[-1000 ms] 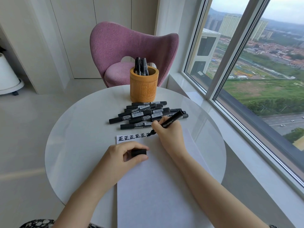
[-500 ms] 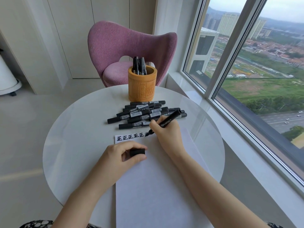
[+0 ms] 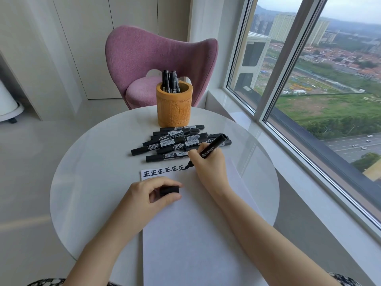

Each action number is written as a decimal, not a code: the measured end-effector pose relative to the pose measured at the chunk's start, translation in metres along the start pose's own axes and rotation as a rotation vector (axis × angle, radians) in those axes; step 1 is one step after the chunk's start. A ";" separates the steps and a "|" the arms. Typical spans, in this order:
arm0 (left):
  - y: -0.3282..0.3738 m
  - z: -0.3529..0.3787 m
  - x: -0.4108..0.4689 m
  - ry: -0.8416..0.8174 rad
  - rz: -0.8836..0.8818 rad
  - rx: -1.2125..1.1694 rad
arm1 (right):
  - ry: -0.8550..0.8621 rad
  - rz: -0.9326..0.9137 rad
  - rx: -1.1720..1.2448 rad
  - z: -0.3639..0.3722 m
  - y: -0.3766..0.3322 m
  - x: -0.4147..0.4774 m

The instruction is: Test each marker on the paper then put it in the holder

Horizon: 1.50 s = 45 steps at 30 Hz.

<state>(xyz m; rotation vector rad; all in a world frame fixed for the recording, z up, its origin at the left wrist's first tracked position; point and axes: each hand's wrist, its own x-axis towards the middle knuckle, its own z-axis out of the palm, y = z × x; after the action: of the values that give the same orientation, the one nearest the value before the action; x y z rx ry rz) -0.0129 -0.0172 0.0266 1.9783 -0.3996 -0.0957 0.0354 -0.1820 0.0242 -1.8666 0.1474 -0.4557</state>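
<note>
**Marker tip down on the sheet**

I see the right hand (image 3: 210,168) with fingers curled, pinching a slim black marker (image 3: 212,146). Its tip touches the white paper sheet (image 3: 195,234) at the end of a row of bold characters (image 3: 162,172). The left hand (image 3: 148,195) pinches the stubby black cap (image 3: 169,190) and rests on the sheet. Beyond, a loose pile of capped markers (image 3: 175,142) lies on the glossy round table (image 3: 92,172), in front of the carved cylindrical wooden holder (image 3: 174,108).

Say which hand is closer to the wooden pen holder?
Right. The right hand is across the marker pile from the wooden pen holder; the left hand rests farther back on the paper.
</note>
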 end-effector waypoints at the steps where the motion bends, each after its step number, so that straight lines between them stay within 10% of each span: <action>1: 0.000 0.000 0.000 -0.001 0.000 0.001 | 0.002 0.000 0.002 0.000 0.000 0.000; 25: -0.006 -0.001 0.009 0.074 -0.004 -0.032 | -0.102 0.336 0.467 -0.030 -0.021 0.005; 45: 0.015 0.011 0.010 0.222 -0.023 -0.276 | -0.157 0.211 0.455 -0.015 -0.040 -0.037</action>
<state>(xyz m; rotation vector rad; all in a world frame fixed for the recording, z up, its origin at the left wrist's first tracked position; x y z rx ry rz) -0.0094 -0.0353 0.0366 1.6996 -0.2068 0.0523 -0.0091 -0.1699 0.0564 -1.4142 0.1215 -0.1750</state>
